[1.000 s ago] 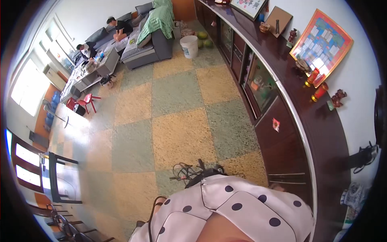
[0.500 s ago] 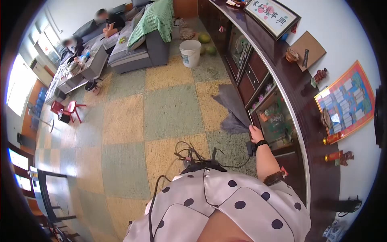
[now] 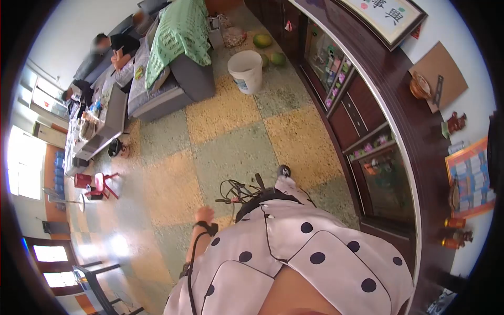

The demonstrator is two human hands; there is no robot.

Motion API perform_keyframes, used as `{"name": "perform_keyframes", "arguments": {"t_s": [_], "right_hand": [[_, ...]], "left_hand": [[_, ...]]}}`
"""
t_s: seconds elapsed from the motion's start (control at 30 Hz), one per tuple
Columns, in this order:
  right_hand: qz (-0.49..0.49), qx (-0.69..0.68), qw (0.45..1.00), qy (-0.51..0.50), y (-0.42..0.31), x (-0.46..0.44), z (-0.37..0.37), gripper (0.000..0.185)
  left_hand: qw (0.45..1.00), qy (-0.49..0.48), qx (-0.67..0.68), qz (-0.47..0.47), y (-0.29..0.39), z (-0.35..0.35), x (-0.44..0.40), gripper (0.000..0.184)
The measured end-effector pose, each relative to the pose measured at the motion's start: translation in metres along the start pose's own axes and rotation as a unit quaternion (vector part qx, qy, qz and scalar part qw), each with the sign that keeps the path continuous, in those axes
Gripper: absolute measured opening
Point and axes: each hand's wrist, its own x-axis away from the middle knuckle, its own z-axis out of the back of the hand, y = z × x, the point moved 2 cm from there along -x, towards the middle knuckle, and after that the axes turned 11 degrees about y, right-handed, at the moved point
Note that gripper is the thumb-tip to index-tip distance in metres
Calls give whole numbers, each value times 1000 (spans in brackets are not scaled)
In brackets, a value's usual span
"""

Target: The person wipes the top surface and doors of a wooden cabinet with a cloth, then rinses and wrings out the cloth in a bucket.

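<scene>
My left hand [image 3: 205, 214] hangs low at my left side, beside a bundle of black cables [image 3: 236, 193] at my waist. A dark band circles its wrist. The hand is small and blurred, so I cannot see how its fingers lie, and no object shows in it. My right hand is out of view, and the grey cloth is not visible either. One dark shoe [image 3: 284, 171] shows on the checkered floor [image 3: 231, 149] ahead of me.
A dark wooden cabinet [image 3: 362, 118] runs along my right. Ahead stand a white bucket [image 3: 245, 73], green melons [image 3: 262, 41] and a grey sofa [image 3: 194, 79]. A person [image 3: 123, 50] sits beyond the sofa. To the left are a red stool [image 3: 105, 184] and a low table [image 3: 107, 123].
My right hand, which held the grey cloth by the cabinet, has left the view along with the cloth. My left hand has come into view. The bucket and sofa look nearer.
</scene>
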Motion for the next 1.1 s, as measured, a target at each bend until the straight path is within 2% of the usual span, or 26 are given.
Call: {"name": "perform_keyframes", "arguments": {"t_s": [0.07,0.13,0.17,0.2,0.27,0.3,0.33,0.37,0.4,0.43,0.47,0.5,0.57,0.6,0.67,0.7,0.73,0.77,0.8,0.83,0.87,0.93,0.97,1.0,1.07,1.1], "right_hand": [[55,-4,998,-11,-45,-29,59,36],[135,19,991,10,-89,-68,128,35],[191,41,980,26,-114,-86,168,35],[260,72,961,60,-138,-103,208,35],[344,53,921,172,-196,-145,288,35],[251,-222,932,137,-232,-179,317,39],[271,-265,885,271,-272,-185,359,36],[159,-404,896,95,-311,-185,413,32],[124,-525,838,84,-348,-195,449,32],[68,-614,785,43,-386,-201,485,34],[91,-669,738,-6,-418,-217,518,40],[79,-706,703,-31,-451,-230,548,50],[43,-758,649,-38,-514,-200,629,53],[43,-780,623,-43,-542,-202,654,53],[48,-785,615,-47,-594,-208,698,53],[53,-792,606,-55,-615,-213,714,53],[44,-786,614,-58,-636,-223,729,53],[65,-781,616,-79,-659,-236,744,52],[85,-776,617,-101,-679,-244,752,52],[89,-750,649,-89,-699,-226,780,51],[85,-747,653,-93,-722,-233,794,51],[77,-717,689,-71,-760,-256,816,49],[93,-709,693,-92,-777,-263,831,48],[91,-701,700,-100,-796,-286,839,48],[163,-709,656,-202,-836,-334,843,47],[141,-714,653,-210,-854,-327,864,49]], "left_hand": [[999,-17,-2,47,16,-23,-25,36],[993,-74,11,93,22,-36,-72,37],[947,-262,75,173,39,-58,-69,37],[985,-112,34,126,46,-48,-102,35],[989,2,55,137,102,-86,-82,31],[986,27,74,145,127,-100,-84,29],[983,49,89,151,149,-113,-88,28],[982,61,93,154,169,-125,-93,27],[982,73,88,152,192,-136,-98,26],[989,37,54,135,206,-139,-122,26],[993,0,18,116,220,-138,-152,26],[995,9,-75,72,248,-149,-159,27],[995,-17,-89,35,295,-155,-212,28],[980,-64,-179,-55,326,-156,-250,26],[900,-151,-343,-223,369,-157,-315,22],[942,-114,-283,-140,386,-155,-321,23],[993,-36,-113,30,407,-167,-317,23],[992,46,-13,118,430,-180,-311,24],[987,79,6,141,458,-190,-311,25],[987,82,-3,137,486,-202,-316,26],[991,65,-27,114,516,-217,-321,28],[996,-17,-68,48,564,-242,-339,32],[995,-55,-84,13,586,-254,-349,34],[996,-51,24,72,606,-271,-363,36],[998,-4,-53,-18,655,-321,-348,33],[999,8,-53,-5,674,-344,-338,33]]}}
